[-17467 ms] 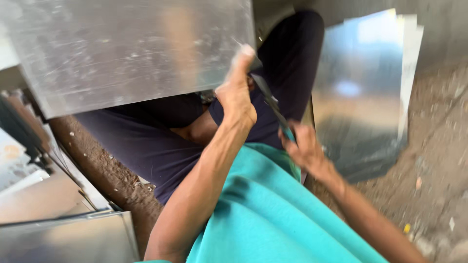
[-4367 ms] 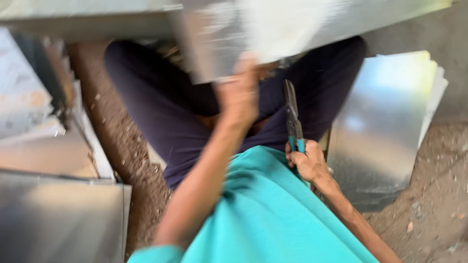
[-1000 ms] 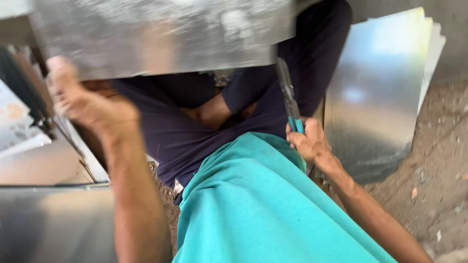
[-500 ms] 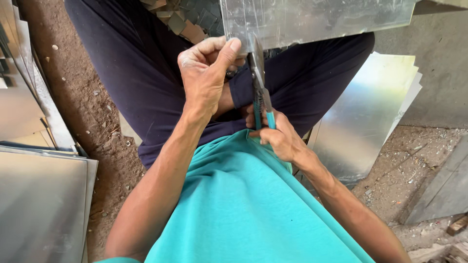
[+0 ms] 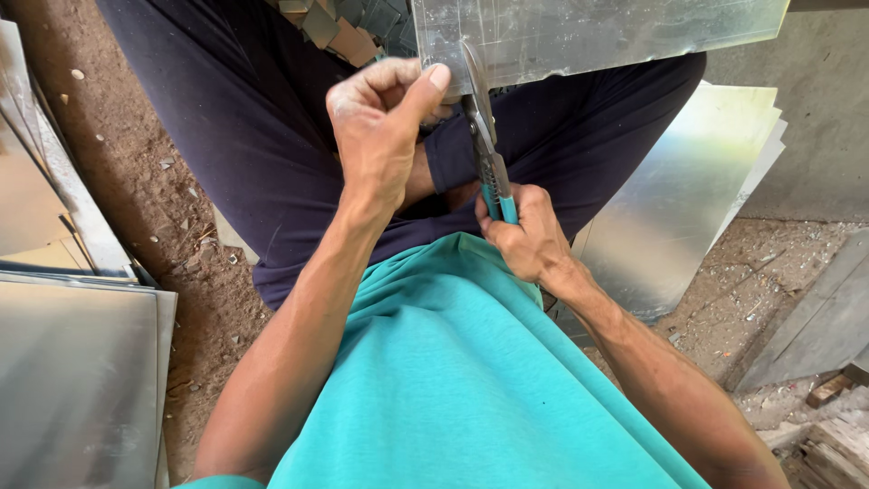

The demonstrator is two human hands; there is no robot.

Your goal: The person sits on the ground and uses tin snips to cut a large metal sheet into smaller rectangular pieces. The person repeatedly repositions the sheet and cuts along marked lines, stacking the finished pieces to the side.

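My left hand [image 5: 385, 131] pinches the lower left edge of a shiny metal sheet [image 5: 615, 36] held up over my lap, thumb pressed against its face. My right hand [image 5: 525, 235] grips the teal handles of tin snips [image 5: 484, 145]. The snips point upward, and their blades meet the sheet's bottom edge just right of my left thumb. I sit on the ground in dark trousers and a teal shirt.
A stack of metal sheets [image 5: 688, 199] lies on the ground to my right. More sheets [image 5: 72, 380] are piled at my left. Small metal offcuts [image 5: 335, 23] lie between my legs. A grey wall [image 5: 815, 118] stands at the right, with wood scraps [image 5: 833, 444] below it.
The sheet was turned and shifted over the past seconds. My left hand left the ground at my left and took the sheet's lower edge; the snips rose to that edge.
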